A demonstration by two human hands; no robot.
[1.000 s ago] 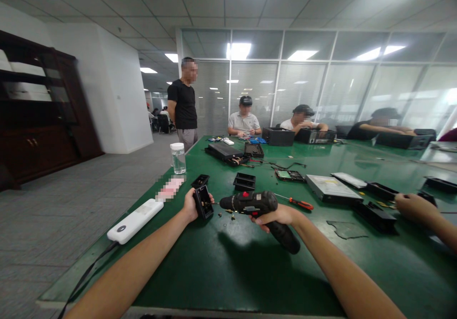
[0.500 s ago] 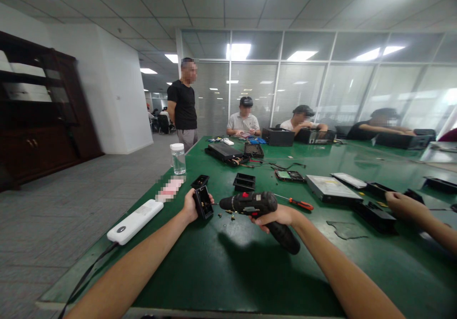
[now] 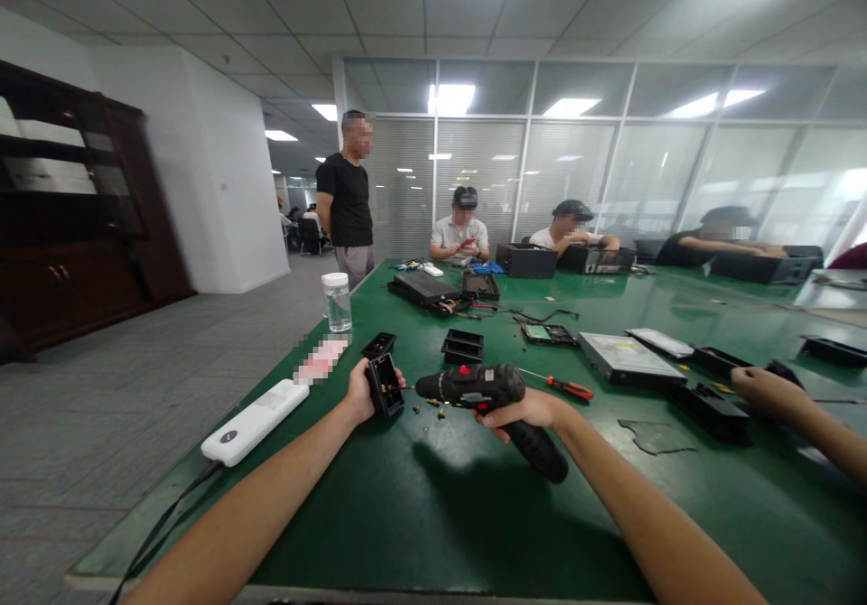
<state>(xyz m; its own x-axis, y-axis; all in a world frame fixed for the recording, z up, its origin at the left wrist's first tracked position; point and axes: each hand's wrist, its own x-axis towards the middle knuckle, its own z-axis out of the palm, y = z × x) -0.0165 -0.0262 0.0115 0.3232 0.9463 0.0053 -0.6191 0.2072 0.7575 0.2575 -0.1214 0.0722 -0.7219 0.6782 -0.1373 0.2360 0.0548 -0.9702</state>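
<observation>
Left hand [image 3: 359,394] holds a black case [image 3: 387,400] — right hand [image 3: 528,411], a drill [image 3: 489,384].

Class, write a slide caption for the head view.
Over a green table, the right hand points a black power drill toward an open black case gripped in the left hand.
</observation>
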